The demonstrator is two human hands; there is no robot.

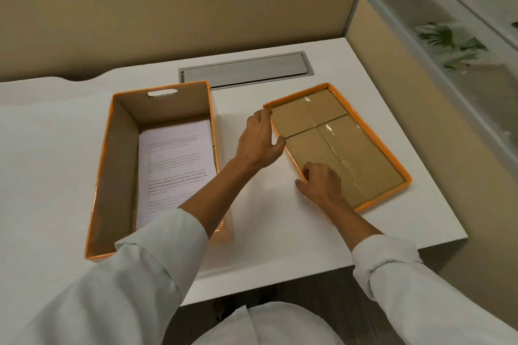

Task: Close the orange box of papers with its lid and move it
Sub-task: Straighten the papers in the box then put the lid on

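The orange box [105,154] stands open on the left of the white desk, with a stack of printed papers [175,165] lying inside. Its orange lid [364,148] lies upside down to the right, brown cardboard inside facing up. My left hand [260,140] reaches across and its fingers wrap the lid's left rim near the far corner. My right hand [319,182] grips the same rim nearer to me, thumb outside and fingers inside. The lid rests flat on the desk.
A grey metal cable hatch [244,68] is set into the white desk [266,232] behind the box and lid. Beige partition walls [182,8] close the back and right side. The desk's front edge runs just below my forearms.
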